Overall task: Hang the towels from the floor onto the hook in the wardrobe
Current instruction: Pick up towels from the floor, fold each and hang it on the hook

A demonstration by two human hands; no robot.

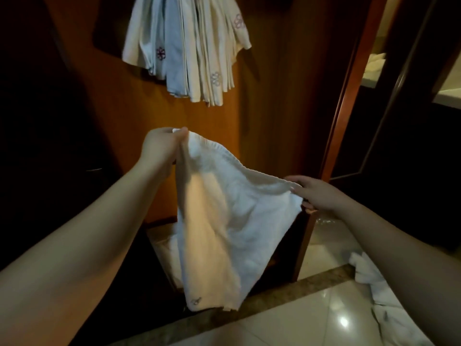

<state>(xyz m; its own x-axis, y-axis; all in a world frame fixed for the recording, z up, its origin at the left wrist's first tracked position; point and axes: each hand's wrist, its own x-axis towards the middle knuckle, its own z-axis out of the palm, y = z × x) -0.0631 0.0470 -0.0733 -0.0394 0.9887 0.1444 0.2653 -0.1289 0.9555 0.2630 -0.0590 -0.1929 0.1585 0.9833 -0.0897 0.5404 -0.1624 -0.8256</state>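
Left hand (159, 146) pinches corner of white terry towel (224, 221); right hand (316, 193) grips opposite edge, spreading hem, likely for hooking beside hung white towels (189, 46).

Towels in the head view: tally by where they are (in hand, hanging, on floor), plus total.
In hand: 1, the held towel, gripped by left hand and right hand.
Hanging: 1 hanging bunch in the wardrobe; single towels in it cannot be told apart.
On floor: 1 floor pile at right, partly cut off.
Total: 3 groups.
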